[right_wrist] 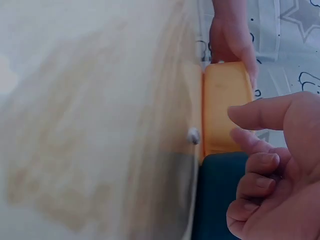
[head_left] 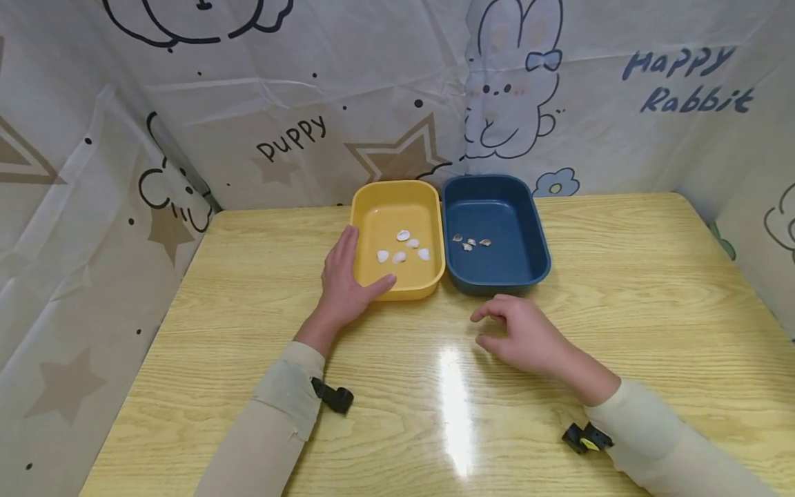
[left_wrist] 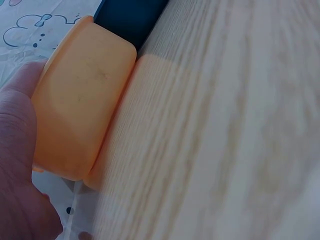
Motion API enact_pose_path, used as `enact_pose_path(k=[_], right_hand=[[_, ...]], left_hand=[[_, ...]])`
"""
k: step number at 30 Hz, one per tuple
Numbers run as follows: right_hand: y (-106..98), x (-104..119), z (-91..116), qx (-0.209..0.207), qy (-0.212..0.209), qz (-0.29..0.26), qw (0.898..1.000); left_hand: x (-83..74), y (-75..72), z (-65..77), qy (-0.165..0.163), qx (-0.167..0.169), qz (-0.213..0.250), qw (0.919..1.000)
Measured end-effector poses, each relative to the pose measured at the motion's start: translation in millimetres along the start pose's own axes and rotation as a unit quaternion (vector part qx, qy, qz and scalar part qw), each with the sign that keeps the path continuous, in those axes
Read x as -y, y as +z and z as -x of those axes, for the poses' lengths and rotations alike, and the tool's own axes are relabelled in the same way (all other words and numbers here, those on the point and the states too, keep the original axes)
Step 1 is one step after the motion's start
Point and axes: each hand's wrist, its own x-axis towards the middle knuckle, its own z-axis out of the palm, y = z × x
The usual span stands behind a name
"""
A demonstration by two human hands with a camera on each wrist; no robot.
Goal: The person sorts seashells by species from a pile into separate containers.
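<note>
My left hand (head_left: pixel 348 279) rests against the near left corner of a yellow plastic bin (head_left: pixel 397 293). Its fingers lie straight along the bin's left side, and the thumb reaches over the front rim. Several white seashells (head_left: pixel 403 235) lie in that bin. Just in front of the blue bin (head_left: pixel 497 286) hovers my right hand (head_left: pixel 528 335), thumb and index finger apart, the other fingers curled. Several small brownish seashells (head_left: pixel 486 242) lie in the blue bin. The right wrist view shows a small whitish shell-like thing (right_wrist: pixel 193 135) beyond the fingertips; whether it touches the table cannot be told.
Both bins stand side by side at the back of a wood-grain table (head_left: pixel 621 276). Behind and beside it hangs a printed cloth (head_left: pixel 385 83) with cartoon animals and stars. Small black devices are strapped to both sleeves.
</note>
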Motion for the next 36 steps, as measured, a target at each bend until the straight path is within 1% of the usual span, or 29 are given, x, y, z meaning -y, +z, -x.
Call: enact_pose_path(k=[8, 13, 21, 27, 31, 36], right_hand=[[1.3, -14.7, 1.4, 0.032, -0.004, 0.008, 0.999], [0.8, -21.6, 0.7, 0.047, -0.004, 0.003, 0.999], [1.1, -31.2, -2.5, 0.08, -0.024, -0.013, 0.996], [0.4, -33.9, -5.5, 0.1, -0.038, -0.005, 0.994], [0.1, -33.0, -5.4, 0.105, -0.05, 0.006, 0.993], [1.5, -32.1, -4.5, 0.099, -0.065, 0.017, 0.993]], left_hand=[[1.3, 1.1, -1.6, 0.004, -0.001, -0.002, 1.0], [-0.1, 0.4, -0.9, 0.006, -0.004, -0.001, 1.0], [0.1, 0.3, -0.7, 0.004, -0.004, -0.003, 1.0], [0.4, 0.4, 0.0, 0.002, -0.003, -0.003, 1.0], [1.2, 0.9, 0.3, 0.002, -0.004, 0.001, 1.0], [2.1, 1.5, 0.0, 0.004, -0.004, -0.002, 1.0]])
